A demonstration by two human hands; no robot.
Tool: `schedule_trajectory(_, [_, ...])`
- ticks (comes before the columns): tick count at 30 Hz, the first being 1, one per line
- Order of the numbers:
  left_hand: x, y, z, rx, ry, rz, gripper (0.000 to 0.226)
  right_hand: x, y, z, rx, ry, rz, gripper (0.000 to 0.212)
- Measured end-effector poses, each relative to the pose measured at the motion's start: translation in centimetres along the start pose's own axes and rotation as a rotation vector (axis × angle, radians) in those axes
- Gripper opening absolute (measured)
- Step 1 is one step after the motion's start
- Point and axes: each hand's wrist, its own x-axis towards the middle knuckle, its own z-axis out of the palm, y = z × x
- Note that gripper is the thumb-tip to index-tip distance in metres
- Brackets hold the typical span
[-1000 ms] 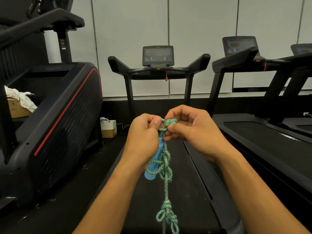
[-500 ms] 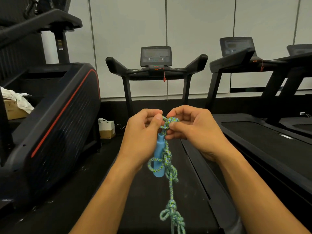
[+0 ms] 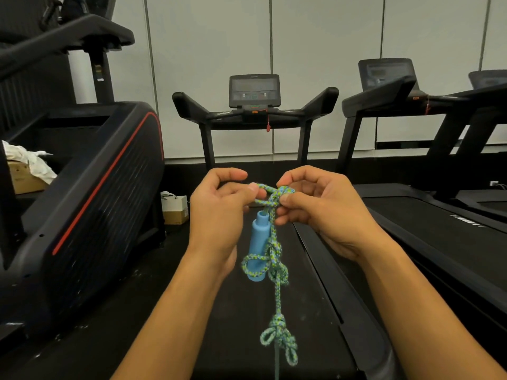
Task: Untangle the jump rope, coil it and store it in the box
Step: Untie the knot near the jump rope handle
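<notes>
Left hand: my left hand [image 3: 219, 212] is up at chest height in the middle of the view, thumb and forefinger pinched on a small loop of the jump rope [image 3: 275, 259].
Right hand: my right hand [image 3: 321, 207] is just beside the left, fingers curled, clamped on the top knot [image 3: 284, 194] of the rope; the fingertips of the two hands are near each other with the loop stretched between them.
Jump rope: a green and blue braided cord, hanging straight down from my hands over the treadmill belt [image 3: 247, 325]. I see a second knot about halfway down and a third knot with loose loops near the bottom edge; below that the cord runs out of view.
Handle: a light blue handle [image 3: 258, 242] hangs upright just below my left hand, touching the cord, with a turn of rope wrapped around its lower end.
Box: a small cardboard box [image 3: 175, 212] with something white on top of it sits on the floor to the far left of my hands; another cardboard box [image 3: 24, 179] with white cloth on it is at the far left edge. I cannot tell which one is the storage box.
Surroundings: a black machine with a red stripe [image 3: 90, 193] on the left, a treadmill console [image 3: 254, 90] straight ahead, another treadmill [image 3: 428, 204] on the right.
</notes>
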Motion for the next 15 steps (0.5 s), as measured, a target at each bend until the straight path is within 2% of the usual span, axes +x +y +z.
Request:
schedule_trajectory(4, [0.0, 0.3, 0.1, -0.225, -0.010, -0.114, 0.020, 0.1, 0.0, 0.1, 0.052, -0.002, 0.007, 0.022])
schedule_trajectory(8, [0.2, 0.5, -0.9, -0.248, -0.190, -0.129, 0.022, 0.2, -0.1, -0.4, 0.064, 0.025, -0.008, 0.023])
schedule_trajectory(10, [0.2, 0.3, -0.9, -0.174, -0.231, -0.102, 0.027, 0.2, -0.2, -0.6, 0.040, 0.027, -0.023, 0.024])
schedule_trajectory(13, [0.0, -0.5, -0.4, 0.096, -0.201, 0.007, 0.031, 0.2, 0.0, -0.6, 0.037, 0.023, -0.038, 0.027])
schedule_trajectory(15, [-0.1, -1.0, 0.0, 0.198, -0.227, 0.026, 0.026, 0.2, 0.1, -0.6, 0.036, 0.015, -0.049, 0.028])
